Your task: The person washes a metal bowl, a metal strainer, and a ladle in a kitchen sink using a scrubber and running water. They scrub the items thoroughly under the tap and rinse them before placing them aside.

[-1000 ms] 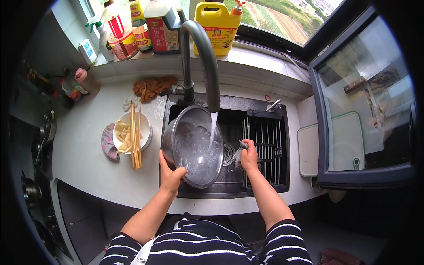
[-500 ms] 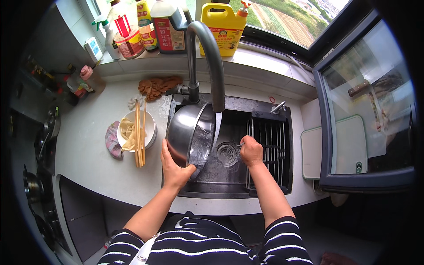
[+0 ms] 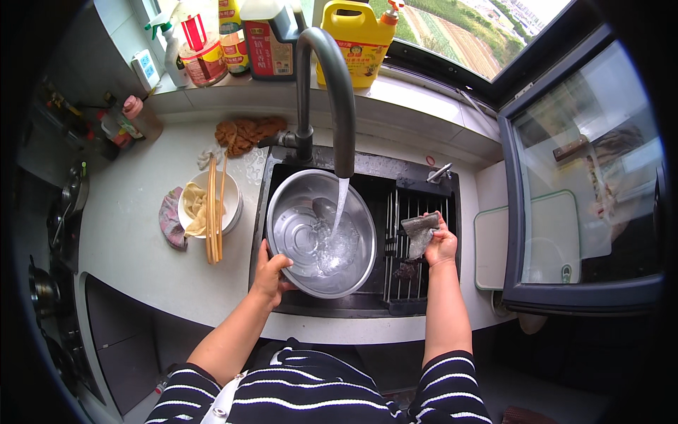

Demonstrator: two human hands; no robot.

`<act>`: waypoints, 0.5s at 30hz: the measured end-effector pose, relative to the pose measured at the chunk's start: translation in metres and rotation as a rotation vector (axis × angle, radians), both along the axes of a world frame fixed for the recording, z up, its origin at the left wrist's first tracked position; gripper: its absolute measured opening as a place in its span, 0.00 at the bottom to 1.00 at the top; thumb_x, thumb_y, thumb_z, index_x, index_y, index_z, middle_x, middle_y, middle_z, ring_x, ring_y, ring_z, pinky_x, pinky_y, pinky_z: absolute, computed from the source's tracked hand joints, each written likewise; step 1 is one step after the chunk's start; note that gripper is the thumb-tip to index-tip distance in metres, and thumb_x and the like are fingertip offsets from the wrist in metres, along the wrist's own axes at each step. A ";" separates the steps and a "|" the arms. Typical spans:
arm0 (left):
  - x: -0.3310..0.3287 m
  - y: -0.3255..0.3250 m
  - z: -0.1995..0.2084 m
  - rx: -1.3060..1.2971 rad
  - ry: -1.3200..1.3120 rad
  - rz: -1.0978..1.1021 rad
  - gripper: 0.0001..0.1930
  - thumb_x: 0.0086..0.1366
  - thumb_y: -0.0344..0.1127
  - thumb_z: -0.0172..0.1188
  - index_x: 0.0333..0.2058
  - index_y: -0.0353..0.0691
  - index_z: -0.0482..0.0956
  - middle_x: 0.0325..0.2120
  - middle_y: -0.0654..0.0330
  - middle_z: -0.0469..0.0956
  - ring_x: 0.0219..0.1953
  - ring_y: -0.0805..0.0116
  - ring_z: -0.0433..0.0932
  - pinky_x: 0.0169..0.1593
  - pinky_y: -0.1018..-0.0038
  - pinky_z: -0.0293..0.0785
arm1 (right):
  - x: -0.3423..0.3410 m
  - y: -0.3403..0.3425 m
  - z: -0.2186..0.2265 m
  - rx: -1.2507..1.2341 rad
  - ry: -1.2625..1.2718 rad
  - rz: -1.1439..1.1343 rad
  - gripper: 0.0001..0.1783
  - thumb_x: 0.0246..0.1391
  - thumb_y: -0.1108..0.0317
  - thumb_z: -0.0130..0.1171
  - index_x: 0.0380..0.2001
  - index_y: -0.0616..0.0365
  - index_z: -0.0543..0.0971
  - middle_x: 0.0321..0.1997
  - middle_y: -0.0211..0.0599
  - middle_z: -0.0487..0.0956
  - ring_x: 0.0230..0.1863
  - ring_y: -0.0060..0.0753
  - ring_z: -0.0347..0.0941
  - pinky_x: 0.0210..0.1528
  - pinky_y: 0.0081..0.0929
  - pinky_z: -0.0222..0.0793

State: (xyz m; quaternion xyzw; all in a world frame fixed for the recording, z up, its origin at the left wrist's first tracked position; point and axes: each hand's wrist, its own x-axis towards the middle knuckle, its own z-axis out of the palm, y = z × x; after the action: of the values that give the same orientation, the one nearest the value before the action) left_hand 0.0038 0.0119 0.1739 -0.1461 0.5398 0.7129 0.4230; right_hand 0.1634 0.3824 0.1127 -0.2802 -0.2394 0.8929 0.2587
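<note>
A stainless steel bowl (image 3: 289,219) sits level in the dark sink (image 3: 332,305), its mouth facing up. Water from the grey curved faucet (image 3: 344,127) streams into it and splashes at the bottom. My left hand (image 3: 270,274) grips the bowl's near-left rim, thumb over the edge and fingers underneath. Above the wire drying rack (image 3: 395,272) on the sink's right side, my right hand (image 3: 442,246) pinches a limp grey rag (image 3: 419,233). A small dark item (image 3: 407,271), too unclear to name, lies on the rack below the rag.
Left of the sink, chopsticks (image 3: 214,212) rest across a white bowl (image 3: 232,210) with a beige cloth (image 3: 193,201). Behind lies a brown rag (image 3: 247,134). Bottles and a yellow jug (image 3: 353,53) line the sill. An open window sash (image 3: 512,212) and cutting boards (image 3: 526,240) stand right.
The steel bowl has gone from tipped on its side to upright under the stream. My right hand has moved right, over the rack, and the grey rag now shows in it.
</note>
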 end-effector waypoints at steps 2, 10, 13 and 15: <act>0.002 0.000 -0.002 0.065 -0.052 -0.024 0.41 0.46 0.33 0.52 0.61 0.47 0.47 0.50 0.52 0.64 0.46 0.53 0.71 0.38 0.49 0.76 | 0.006 0.008 -0.022 0.385 -0.675 -0.144 0.28 0.38 0.80 0.44 0.48 0.60 0.70 0.44 0.44 0.74 0.47 0.40 0.70 0.53 0.32 0.64; 0.000 -0.008 -0.030 0.179 -0.230 -0.012 0.32 0.44 0.34 0.51 0.53 0.40 0.62 0.43 0.53 0.70 0.45 0.56 0.73 0.46 0.54 0.73 | -0.011 -0.084 0.032 0.421 -0.844 0.462 0.25 0.49 0.54 0.59 0.44 0.61 0.71 0.33 0.32 0.74 0.28 0.22 0.70 0.26 0.20 0.68; -0.005 -0.008 -0.027 0.247 -0.292 -0.048 0.26 0.44 0.34 0.51 0.46 0.34 0.68 0.38 0.53 0.73 0.43 0.57 0.74 0.49 0.58 0.71 | 0.002 -0.107 0.055 0.257 -0.804 0.732 0.24 0.46 0.58 0.59 0.42 0.64 0.70 0.29 0.35 0.75 0.25 0.28 0.72 0.21 0.24 0.70; -0.010 -0.003 -0.023 0.252 -0.301 -0.101 0.23 0.45 0.33 0.50 0.42 0.31 0.71 0.36 0.53 0.74 0.42 0.56 0.74 0.50 0.60 0.70 | 0.015 -0.116 0.054 0.215 -0.792 0.618 0.21 0.43 0.70 0.51 0.43 0.66 0.69 0.30 0.41 0.76 0.23 0.33 0.74 0.20 0.31 0.74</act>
State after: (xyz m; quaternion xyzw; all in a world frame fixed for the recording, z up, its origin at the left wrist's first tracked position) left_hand -0.0065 0.0084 0.1508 -0.1696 0.3836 0.7228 0.5493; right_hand 0.1780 0.2668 0.1671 -0.4847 -0.4814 0.7233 -0.1006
